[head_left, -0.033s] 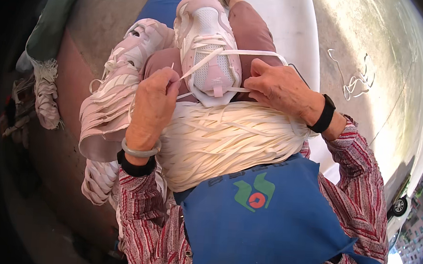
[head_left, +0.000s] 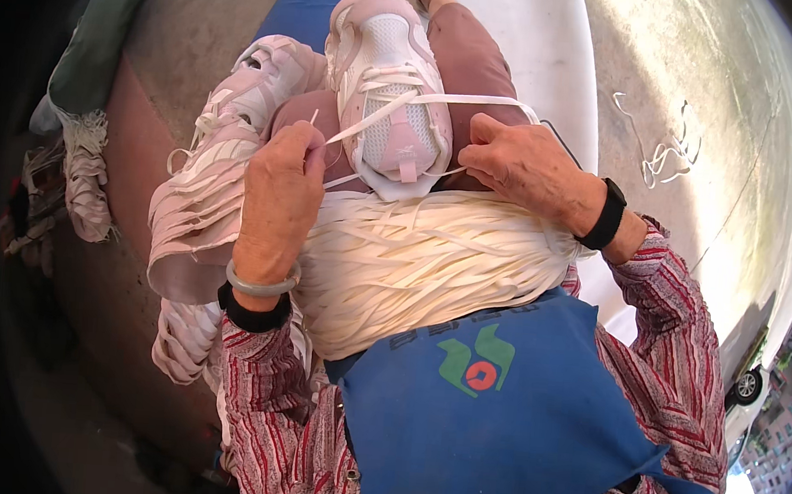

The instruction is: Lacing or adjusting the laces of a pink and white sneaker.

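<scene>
A pink and white sneaker upper (head_left: 393, 54) lies over my lap between my knees, its heel end toward me. A flat white shoelace (head_left: 480, 99) runs through its eyelets. My left hand (head_left: 281, 179) is closed in a pinch on the lace left of the upper, and a thin lace tip sticks up past the fingertips. On the other side my right hand (head_left: 532, 165) pinches another stretch of lace, which curves across to the upper's heel opening. Below both hands a thick bundle of cream laces (head_left: 432, 259) lies across my lap, over a blue apron (head_left: 512, 420).
To the left sits a stack of pink-white shoe uppers (head_left: 199, 206), with more uppers (head_left: 186, 338) below it. A green bundle (head_left: 107, 43) stands at far left. Loose laces (head_left: 666, 160) lie on the floor at right, beyond a white curved surface (head_left: 570, 57).
My left hand has shifted slightly left with its lace. The lace at my right hand, straight before, now bends in a curve. The upper stays put.
</scene>
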Motion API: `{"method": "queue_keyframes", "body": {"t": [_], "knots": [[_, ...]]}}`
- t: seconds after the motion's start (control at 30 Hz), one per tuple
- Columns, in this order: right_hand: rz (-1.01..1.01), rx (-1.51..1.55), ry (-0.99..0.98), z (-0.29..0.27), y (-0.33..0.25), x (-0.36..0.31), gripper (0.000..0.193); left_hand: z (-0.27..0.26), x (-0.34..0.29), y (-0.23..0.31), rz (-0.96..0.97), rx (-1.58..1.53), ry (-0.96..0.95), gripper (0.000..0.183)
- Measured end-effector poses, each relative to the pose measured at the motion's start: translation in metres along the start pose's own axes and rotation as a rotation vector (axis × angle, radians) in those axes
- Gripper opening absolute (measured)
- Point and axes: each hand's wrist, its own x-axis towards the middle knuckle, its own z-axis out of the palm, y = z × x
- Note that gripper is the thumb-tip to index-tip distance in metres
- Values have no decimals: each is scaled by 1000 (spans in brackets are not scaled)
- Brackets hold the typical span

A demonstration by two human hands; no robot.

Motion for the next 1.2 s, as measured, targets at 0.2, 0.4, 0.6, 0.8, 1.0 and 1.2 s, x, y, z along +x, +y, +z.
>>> {"method": "queue_keyframes", "body": {"t": [0.2, 0.4, 0.6, 0.8, 1.0, 1.2], "knots": [[116, 89, 153, -15, 5, -11, 5, 13, 2, -13, -17, 337, 107, 2], [229, 68, 138, -20, 4, -25, 15, 1, 0, -12, 42, 114, 124, 20], [113, 131, 179, -14, -8, -6, 16, -17, -10, 12, -354, -777, 346, 24], [43, 100, 123, -6, -4, 1, 8, 0, -21, 18, -513, -935, 72, 20], [150, 205, 204, -10, 5, 0, 8, 14, -12, 16, -424, -821, 28, 15], [239, 284, 203, -20, -1, 10, 15, 22, -2, 11, -466, -584, 124, 13]]}}
